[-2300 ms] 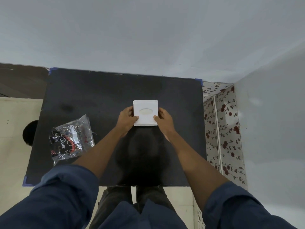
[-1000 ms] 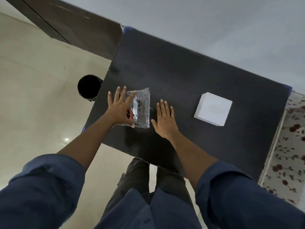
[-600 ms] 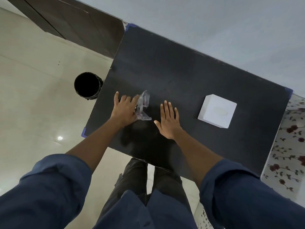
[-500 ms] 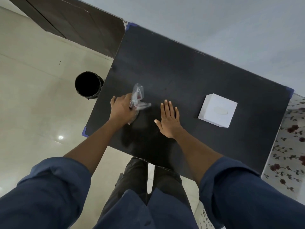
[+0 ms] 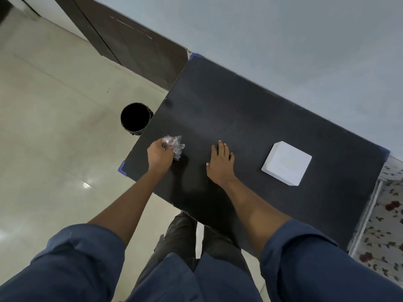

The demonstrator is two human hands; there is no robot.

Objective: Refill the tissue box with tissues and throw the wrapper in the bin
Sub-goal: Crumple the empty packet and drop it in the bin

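My left hand [image 5: 158, 156] is closed around the crumpled clear plastic wrapper [image 5: 174, 144], just above the left part of the black table [image 5: 239, 118]. My right hand [image 5: 220, 164] lies flat on the table, palm down, fingers together. The white square tissue box [image 5: 286, 163] stands on the table to the right of my right hand, its oval slot facing up. The round black bin [image 5: 135, 118] stands on the floor beside the table's left edge, beyond my left hand.
A dark wooden door or panel [image 5: 135, 42] lines the wall at the far left. The floor [image 5: 54, 138] is pale glossy tile. A cloth with a rose pattern [image 5: 383, 225] hangs by the table's right side. My legs show below the near table edge.
My left hand has crumpled the flat wrapper into a ball and lifted it slightly off the table. My right hand stays flat on the table. The tissue box has not moved.
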